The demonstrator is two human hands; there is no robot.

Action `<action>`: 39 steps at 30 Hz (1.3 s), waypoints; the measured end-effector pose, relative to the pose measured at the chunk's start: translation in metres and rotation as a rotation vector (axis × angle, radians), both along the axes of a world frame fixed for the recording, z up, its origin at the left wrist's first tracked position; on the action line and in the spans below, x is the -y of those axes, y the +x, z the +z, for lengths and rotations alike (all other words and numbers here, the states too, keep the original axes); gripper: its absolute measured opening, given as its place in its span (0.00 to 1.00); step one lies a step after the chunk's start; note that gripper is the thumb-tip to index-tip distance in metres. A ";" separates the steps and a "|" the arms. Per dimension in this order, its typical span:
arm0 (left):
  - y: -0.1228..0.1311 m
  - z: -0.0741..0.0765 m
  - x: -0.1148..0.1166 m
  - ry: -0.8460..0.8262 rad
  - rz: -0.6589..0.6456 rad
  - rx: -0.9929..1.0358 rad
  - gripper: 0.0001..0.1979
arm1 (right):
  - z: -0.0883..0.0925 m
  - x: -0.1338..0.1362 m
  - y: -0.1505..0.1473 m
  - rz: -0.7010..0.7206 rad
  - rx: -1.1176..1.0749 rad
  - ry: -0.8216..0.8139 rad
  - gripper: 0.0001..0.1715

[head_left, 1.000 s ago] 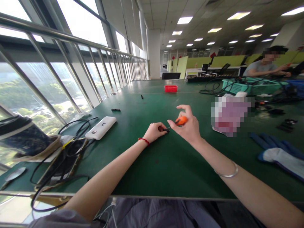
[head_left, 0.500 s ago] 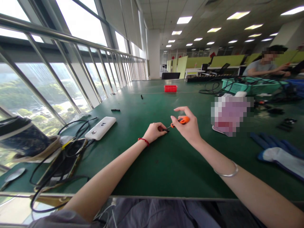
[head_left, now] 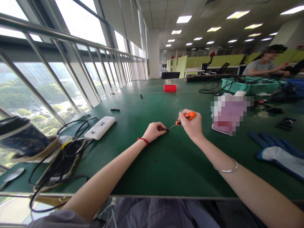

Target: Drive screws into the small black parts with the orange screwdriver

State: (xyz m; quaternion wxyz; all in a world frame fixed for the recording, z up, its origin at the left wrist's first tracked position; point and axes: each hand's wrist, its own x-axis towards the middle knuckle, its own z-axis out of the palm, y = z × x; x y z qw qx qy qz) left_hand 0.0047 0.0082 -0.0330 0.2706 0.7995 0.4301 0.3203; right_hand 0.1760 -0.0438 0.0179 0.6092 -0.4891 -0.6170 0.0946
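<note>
My left hand [head_left: 154, 132], with a red cord round the wrist, pinches a small black part [head_left: 166, 129] against the green table [head_left: 147, 171]. What kind of part it is cannot be made out, and the fingers hide some of it. Closed round an orange and black screwdriver [head_left: 189, 116] is my right hand [head_left: 192, 126]. The screwdriver's thin shaft slants down to the left, and its tip is at the black part.
On the left lie a white power bank [head_left: 100, 128], black cables and a spoon [head_left: 13, 174]. Farther back are a red tray [head_left: 170, 88] and a small black strip [head_left: 115, 110]. To the right are a blue-white glove [head_left: 280, 155] and a green basket [head_left: 251, 85]. Another person [head_left: 263, 65] sits beyond.
My right hand has drawn back to the right with the screwdriver, baring more of its shaft. Its fingers have closed round the handle. My left hand stays at the black part.
</note>
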 end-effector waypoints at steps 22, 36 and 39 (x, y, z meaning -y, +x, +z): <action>-0.001 -0.002 -0.001 -0.010 -0.008 0.004 0.08 | -0.003 -0.010 0.008 -0.038 0.016 -0.036 0.07; -0.001 -0.004 -0.001 0.002 0.000 0.014 0.08 | 0.008 -0.007 0.017 0.063 0.148 -0.014 0.18; -0.001 -0.004 -0.002 -0.002 -0.003 0.015 0.08 | 0.011 -0.004 0.016 0.008 0.197 -0.013 0.13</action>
